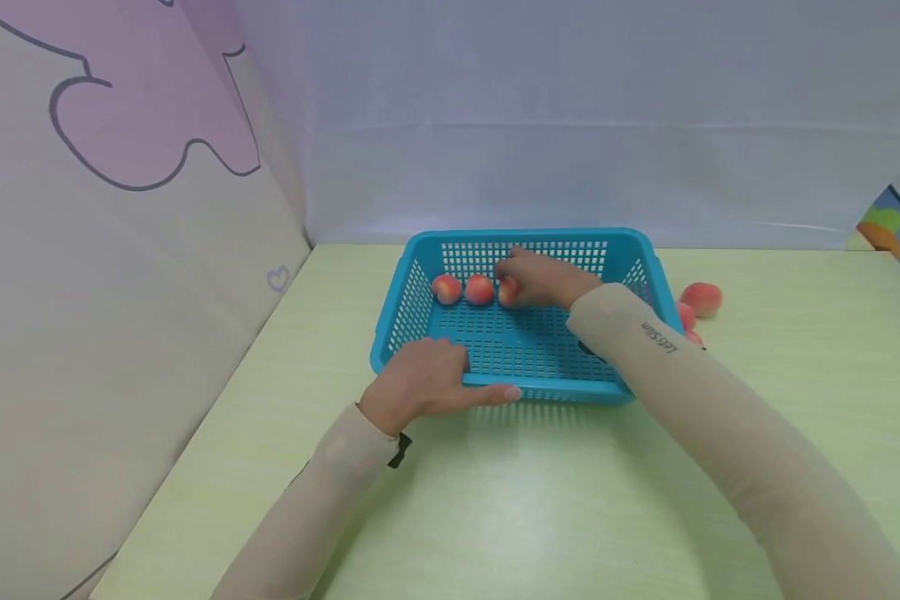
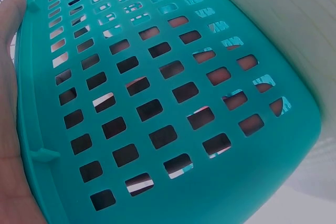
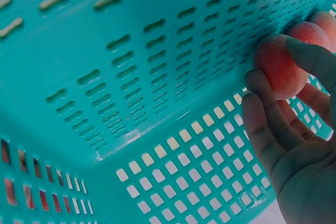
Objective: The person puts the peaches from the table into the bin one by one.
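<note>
A blue plastic basket [image 1: 570,389] with slotted walls stands on the table. My left hand [image 1: 420,379] grips its near rim, thumb along the outside and fingers over the edge. The left wrist view shows the outer basket wall [image 2: 152,108] beside part of that hand [image 2: 13,140]. Inside the basket, my right hand [image 1: 543,279] holds a red-yellow peach [image 3: 278,66] between thumb and fingers, low by the far wall. Two more peaches, one on the left [image 1: 446,289] and one in the middle [image 1: 479,289], sit in a row with it.
Right of the basket lie more peaches: a whole one [image 1: 701,299] and others [image 1: 686,315] partly hidden by the basket rim and right sleeve. The pale table [image 1: 495,500] meets a white-covered wall [image 1: 495,167] behind and another covering [image 1: 157,292] at left.
</note>
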The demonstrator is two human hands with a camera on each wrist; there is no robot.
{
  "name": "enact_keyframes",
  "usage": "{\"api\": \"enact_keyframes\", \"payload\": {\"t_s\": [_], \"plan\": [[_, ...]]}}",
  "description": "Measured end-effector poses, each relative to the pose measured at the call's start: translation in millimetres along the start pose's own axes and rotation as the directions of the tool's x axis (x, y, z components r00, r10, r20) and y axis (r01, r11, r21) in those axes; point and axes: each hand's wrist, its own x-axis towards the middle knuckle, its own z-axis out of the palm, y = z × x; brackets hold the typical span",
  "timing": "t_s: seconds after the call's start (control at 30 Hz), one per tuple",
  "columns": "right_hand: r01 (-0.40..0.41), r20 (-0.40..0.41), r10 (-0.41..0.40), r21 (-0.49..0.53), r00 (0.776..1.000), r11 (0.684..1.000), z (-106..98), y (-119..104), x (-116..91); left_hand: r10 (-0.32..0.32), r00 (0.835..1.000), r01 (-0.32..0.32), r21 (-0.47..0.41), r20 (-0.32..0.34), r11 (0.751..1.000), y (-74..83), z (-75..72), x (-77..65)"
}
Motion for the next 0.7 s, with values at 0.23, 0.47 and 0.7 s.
{"api": "enact_keyframes", "payload": {"t_s": [0.23, 0.47, 0.7], "plan": [[0.009, 0.0, -0.009, 0.005, 1.0, 1.0, 0.2, 2.1, 0.5, 0.001, 1.0, 0.0, -0.006, 0.007, 1.0, 0.1, 0.0, 0.2], [-0.013, 0.019, 0.013, -0.009, 1.0, 1.0, -1.3, 1.9, -0.8, 0.005, 1.0, -0.005, -0.007, 0.006, 1.0, 0.4, 1.1, 0.2], [-0.017, 0.002, 0.017, -0.028, 1.0, 0.999, -7.2, 1.9, -2.8, 0.016, 1.0, -0.016, 0.002, -0.002, 1.0, -1.3, 1.4, 2.4]]}}
